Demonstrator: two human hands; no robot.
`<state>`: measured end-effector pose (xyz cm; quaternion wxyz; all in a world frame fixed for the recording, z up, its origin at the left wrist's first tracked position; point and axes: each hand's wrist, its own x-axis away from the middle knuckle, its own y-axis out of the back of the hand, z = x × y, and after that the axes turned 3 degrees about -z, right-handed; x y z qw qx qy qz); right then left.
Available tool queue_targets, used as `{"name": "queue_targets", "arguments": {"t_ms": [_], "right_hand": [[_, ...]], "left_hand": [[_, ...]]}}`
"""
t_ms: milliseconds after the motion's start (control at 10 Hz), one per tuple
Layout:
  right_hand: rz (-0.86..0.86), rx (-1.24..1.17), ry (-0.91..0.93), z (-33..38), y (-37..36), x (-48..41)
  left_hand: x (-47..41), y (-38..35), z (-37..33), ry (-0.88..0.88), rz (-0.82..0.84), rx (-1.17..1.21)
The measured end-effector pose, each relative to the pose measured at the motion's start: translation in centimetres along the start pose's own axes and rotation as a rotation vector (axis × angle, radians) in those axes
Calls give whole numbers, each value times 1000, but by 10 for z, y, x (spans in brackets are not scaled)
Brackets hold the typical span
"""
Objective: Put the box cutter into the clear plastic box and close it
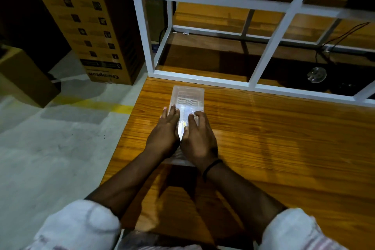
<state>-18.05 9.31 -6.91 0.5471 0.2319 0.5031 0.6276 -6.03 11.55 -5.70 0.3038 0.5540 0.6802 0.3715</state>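
The clear plastic box point(187, 97) lies on the wooden table point(274, 138), its long side running away from me. Both palms rest flat on its lid. My left hand point(165, 131) covers the near left part, fingers spread toward the far end. My right hand point(199, 137) covers the near right part, a dark band at its wrist. Between the two hands a small yellow and white bit of the box cutter point(184, 125) shows through the clear plastic. Most of the cutter is hidden under my hands.
A white metal shelf frame point(269, 40) with wooden boards stands at the table's far edge. A tall cardboard carton point(91, 26) and a smaller carton point(22, 79) sit on the grey floor to the left. Black cables point(343, 38) and a round clear object point(316, 75) lie at the right back.
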Motion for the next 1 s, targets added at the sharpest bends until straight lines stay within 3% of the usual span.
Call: {"name": "queue_targets", "arguments": {"t_ms": [300, 700, 800, 900, 1000], "right_hand": [[-7, 26, 12, 2, 1, 4], [-139, 85, 85, -2, 2, 7], [-78, 121, 46, 7, 7, 1], [-91, 154, 53, 12, 9, -11], [-178, 150, 43, 19, 28, -48]], "left_hand": [[16, -4, 2, 39, -258, 43], [14, -11, 14, -154, -238, -74], [3, 2, 10, -100, -80, -51], [-7, 14, 13, -129, -99, -33], [-27, 48, 7, -224, -264, 11]]}}
